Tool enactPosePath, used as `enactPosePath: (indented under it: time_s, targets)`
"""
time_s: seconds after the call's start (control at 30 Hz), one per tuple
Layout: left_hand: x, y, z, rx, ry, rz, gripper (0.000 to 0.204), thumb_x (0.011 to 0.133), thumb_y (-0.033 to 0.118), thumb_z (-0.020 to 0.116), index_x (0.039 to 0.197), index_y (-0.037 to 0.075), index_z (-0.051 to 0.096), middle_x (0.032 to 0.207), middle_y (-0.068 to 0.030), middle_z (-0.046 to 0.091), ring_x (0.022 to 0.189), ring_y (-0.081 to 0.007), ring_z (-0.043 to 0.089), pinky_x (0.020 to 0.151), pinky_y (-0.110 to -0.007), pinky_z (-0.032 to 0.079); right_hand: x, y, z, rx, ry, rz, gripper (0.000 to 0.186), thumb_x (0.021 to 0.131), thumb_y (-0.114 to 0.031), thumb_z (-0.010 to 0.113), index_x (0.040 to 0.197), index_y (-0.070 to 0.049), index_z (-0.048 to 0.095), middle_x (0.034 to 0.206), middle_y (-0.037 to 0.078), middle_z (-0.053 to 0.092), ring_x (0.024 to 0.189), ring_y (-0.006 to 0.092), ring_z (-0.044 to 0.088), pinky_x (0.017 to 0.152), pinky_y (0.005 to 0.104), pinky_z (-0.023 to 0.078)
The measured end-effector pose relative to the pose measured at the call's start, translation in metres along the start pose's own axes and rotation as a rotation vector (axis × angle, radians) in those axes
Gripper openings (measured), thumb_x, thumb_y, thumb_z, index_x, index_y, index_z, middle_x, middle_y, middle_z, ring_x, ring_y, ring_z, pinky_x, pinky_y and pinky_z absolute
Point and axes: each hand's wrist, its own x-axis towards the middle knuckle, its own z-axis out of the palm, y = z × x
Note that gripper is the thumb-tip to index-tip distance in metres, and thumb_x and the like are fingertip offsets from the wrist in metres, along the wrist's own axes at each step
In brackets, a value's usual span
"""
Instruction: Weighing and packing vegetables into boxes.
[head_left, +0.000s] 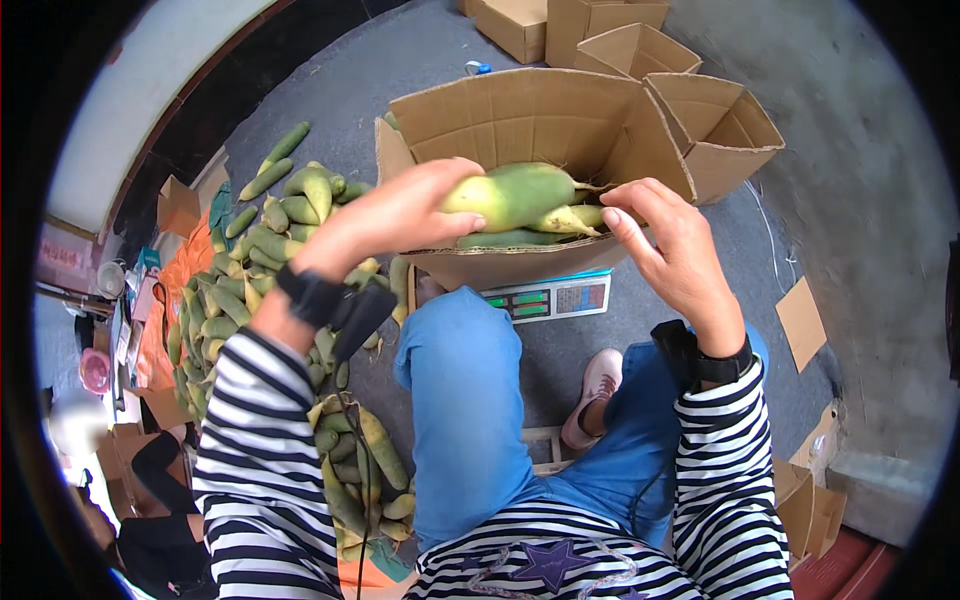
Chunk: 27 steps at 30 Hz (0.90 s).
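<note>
The left hand (415,205) gripped a plump green-and-yellow radish (528,194) near the front edge of the open brown cardboard box (515,112), with room behind; the right hand (672,240) hovered loosely spread.

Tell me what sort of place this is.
Probably a produce packing area: heaped green radishes, an open cardboard box on a digital scale, and more cartons beside it.

From where I stand, open brown cardboard boxes (640,48) cluster on the grey floor (340,95) at the far side, a small blue object (484,68) near them. To the right, a flat cardboard piece (802,323) lies near a grey wall (885,200). At the left edge are a pink container (95,370) and another person (160,555) in dark clothing.
</note>
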Motion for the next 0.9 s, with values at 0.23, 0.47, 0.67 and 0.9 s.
enactPosePath:
  time_s: [0.23, 0.47, 0.67, 0.9]
  targets:
    - [-0.058, 0.031, 0.011, 0.018, 0.272, 0.061, 0.046, 0.099, 0.012, 0.057, 0.144, 0.002, 0.049, 0.136, -0.0184, 0.057, 0.13, -0.0324, 0.054, 0.11, -0.039, 0.041, -0.005, 0.012, -0.002, -0.014, -0.002, 0.001, 0.02, 0.099, -0.02, 0.063, 0.106, -0.002, 0.068, 0.095, 0.012, 0.067, 0.085, 0.0282, 0.067, 0.074, 0.0356, 0.053]
    - [-0.127, 0.084, 0.095, 0.303, 0.31, -0.05, 0.062, 0.079, 0.029, 0.078, 0.135, 0.01, 0.059, 0.144, -0.0168, 0.049, 0.138, -0.0391, 0.041, 0.114, -0.055, 0.032, -0.003, 0.013, 0.008, -0.021, 0.069, -0.073, 0.02, 0.096, -0.024, 0.064, 0.097, -0.005, 0.07, 0.088, 0.012, 0.067, 0.083, 0.0316, 0.067, 0.073, 0.0403, 0.053]
    - [-0.137, 0.072, 0.104, 0.323, 0.437, -0.043, 0.061, 0.077, 0.03, 0.079, 0.132, 0.01, 0.062, 0.143, -0.017, 0.05, 0.135, -0.0397, 0.043, 0.112, -0.055, 0.032, -0.002, -0.002, 0.012, 0.031, -0.014, -0.071, 0.022, 0.097, -0.025, 0.063, 0.098, -0.004, 0.07, 0.089, 0.013, 0.067, 0.082, 0.0309, 0.067, 0.072, 0.04, 0.053]
    - [-0.145, 0.07, 0.1, 0.32, 0.45, -0.061, 0.06, 0.076, 0.027, 0.078, 0.132, 0.01, 0.062, 0.144, -0.0159, 0.049, 0.136, -0.0393, 0.042, 0.112, -0.051, 0.034, -0.026, -0.042, -0.046, -0.016, 0.007, -0.159, 0.019, 0.096, -0.021, 0.065, 0.1, -0.002, 0.069, 0.09, 0.013, 0.069, 0.083, 0.0287, 0.068, 0.072, 0.037, 0.053]
